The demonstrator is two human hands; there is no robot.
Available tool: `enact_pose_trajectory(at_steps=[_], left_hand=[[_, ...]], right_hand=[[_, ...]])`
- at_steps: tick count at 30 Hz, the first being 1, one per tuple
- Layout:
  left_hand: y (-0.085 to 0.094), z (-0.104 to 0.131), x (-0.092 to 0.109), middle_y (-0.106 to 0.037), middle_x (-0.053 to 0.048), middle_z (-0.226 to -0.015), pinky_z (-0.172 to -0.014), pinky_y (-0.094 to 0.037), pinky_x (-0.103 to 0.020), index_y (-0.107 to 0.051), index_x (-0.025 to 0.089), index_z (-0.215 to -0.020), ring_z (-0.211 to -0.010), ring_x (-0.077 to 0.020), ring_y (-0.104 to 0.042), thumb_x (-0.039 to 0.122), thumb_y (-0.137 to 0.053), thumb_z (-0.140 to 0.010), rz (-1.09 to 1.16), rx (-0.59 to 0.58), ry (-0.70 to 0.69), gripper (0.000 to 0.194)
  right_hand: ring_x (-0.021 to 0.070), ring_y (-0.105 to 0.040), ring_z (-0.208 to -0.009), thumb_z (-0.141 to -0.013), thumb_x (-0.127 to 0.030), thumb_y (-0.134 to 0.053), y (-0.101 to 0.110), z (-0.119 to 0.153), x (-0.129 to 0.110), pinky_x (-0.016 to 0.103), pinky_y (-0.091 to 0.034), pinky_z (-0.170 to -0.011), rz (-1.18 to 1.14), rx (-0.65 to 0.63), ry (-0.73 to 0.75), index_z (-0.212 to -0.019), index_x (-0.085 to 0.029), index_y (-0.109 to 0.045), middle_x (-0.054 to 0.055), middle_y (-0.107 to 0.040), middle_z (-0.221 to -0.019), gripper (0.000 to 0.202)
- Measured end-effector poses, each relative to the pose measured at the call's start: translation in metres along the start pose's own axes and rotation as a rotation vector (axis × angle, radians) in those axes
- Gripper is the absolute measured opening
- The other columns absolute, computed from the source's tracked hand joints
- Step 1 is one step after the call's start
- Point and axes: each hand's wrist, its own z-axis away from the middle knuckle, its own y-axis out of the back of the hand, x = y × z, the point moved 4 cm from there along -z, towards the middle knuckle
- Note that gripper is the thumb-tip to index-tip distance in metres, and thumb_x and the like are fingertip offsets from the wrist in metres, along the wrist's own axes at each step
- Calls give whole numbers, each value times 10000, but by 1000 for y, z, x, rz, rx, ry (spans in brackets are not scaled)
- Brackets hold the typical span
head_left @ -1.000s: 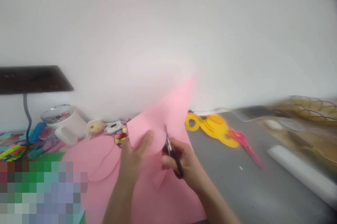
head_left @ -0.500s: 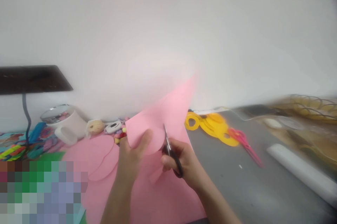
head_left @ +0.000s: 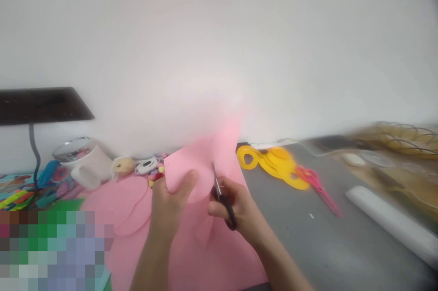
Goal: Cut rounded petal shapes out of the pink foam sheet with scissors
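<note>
A pink paper sheet (head_left: pixel 195 158) is held up off the table, its lower edge rounded. My left hand (head_left: pixel 173 197) grips its left part, with the thumb on top and the other fingers hidden behind it. In my right hand (head_left: pixel 231 204) are black-handled scissors (head_left: pixel 226 204), their blades at the paper just right of the rounded edge. Below the hands lies more pink paper (head_left: pixel 188 259). To the left, pink rounded pieces (head_left: pixel 116 200) overlap one another on the table.
Yellow cut pieces (head_left: pixel 280 165) and pink scissors (head_left: pixel 320 190) lie on the grey table (head_left: pixel 290 245) to the right, near a white roll (head_left: pixel 386 218). At the back left stand a white mug (head_left: pixel 92 168) and small toys (head_left: pixel 147 165). A pale wall (head_left: pixel 219 54) rises behind.
The raised right part of the pink sheet has dropped lower and shifted slightly left. Both hands keep nearly the same place and hold.
</note>
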Motion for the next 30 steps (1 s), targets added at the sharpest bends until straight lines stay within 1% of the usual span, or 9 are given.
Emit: enact_pose_trajectory(at_steps=[4,6,9,14,18,21,23,27,30], left_hand=[[0,0,0,-659,-40,-602,-545,-466,-275,-672,152,-638,-626,-200,-610,460,-727,-629,12,-32,15,313],[0,-1,1,-673,-50,-620,-556,-472,-281,-682,147,-651,-640,-209,-622,460,-728,-628,-3,-26,5,317],[1,-1,1,-670,-49,-614,-544,-465,-278,-688,145,-652,-618,-201,-610,463,-728,-633,-23,-25,3,321],[2,0,2,-655,-47,-600,-517,-450,-266,-671,155,-600,-604,-195,-596,447,-731,-625,-10,-25,-8,300],[3,0,4,-617,-31,-542,-492,-431,-258,-654,158,-555,-549,-170,-552,435,-722,-630,-24,-16,-23,295],[4,-1,5,-603,-27,-523,-475,-414,-264,-633,165,-530,-523,-170,-539,432,-726,-622,-41,-10,-32,297],[4,-1,4,-610,-32,-531,-478,-419,-271,-634,163,-541,-534,-181,-551,448,-725,-625,-41,-22,-20,311],[3,-2,-2,-642,-49,-586,-504,-443,-275,-650,149,-591,-583,-192,-574,499,-741,-624,5,-59,30,363],[0,-4,-7,-620,-38,-569,-524,-449,-266,-631,156,-569,-597,-183,-566,485,-745,-640,79,-67,25,355]], right_hand=[[82,-405,-537,-584,-321,-874,2,0,0,200,-336,-493,12,-9,-12,-775,-174,-571,-71,-495,-597,387],[86,-404,-540,-585,-332,-872,3,0,1,204,-327,-491,17,-16,-10,-776,-176,-572,-68,-493,-604,388],[90,-406,-554,-586,-336,-869,4,0,3,210,-327,-503,26,-28,-1,-773,-176,-583,-64,-493,-617,377],[84,-392,-546,-592,-333,-861,3,1,4,214,-341,-512,27,-33,-9,-764,-179,-586,-71,-472,-608,359],[88,-424,-542,-595,-351,-852,3,1,5,223,-401,-514,31,-31,-25,-787,-179,-598,-69,-474,-613,362],[93,-450,-545,-617,-367,-833,3,1,6,244,-460,-536,57,-24,-26,-812,-178,-613,-63,-478,-633,350],[94,-460,-541,-631,-377,-821,2,1,6,257,-485,-546,75,-24,-12,-808,-181,-614,-61,-478,-638,336],[101,-504,-521,-656,-389,-799,0,1,6,260,-498,-531,78,-30,10,-797,-184,-609,-60,-497,-620,313],[113,-542,-523,-656,-388,-797,-3,0,6,271,-522,-536,48,-21,2,-819,-183,-609,-58,-524,-617,323]])
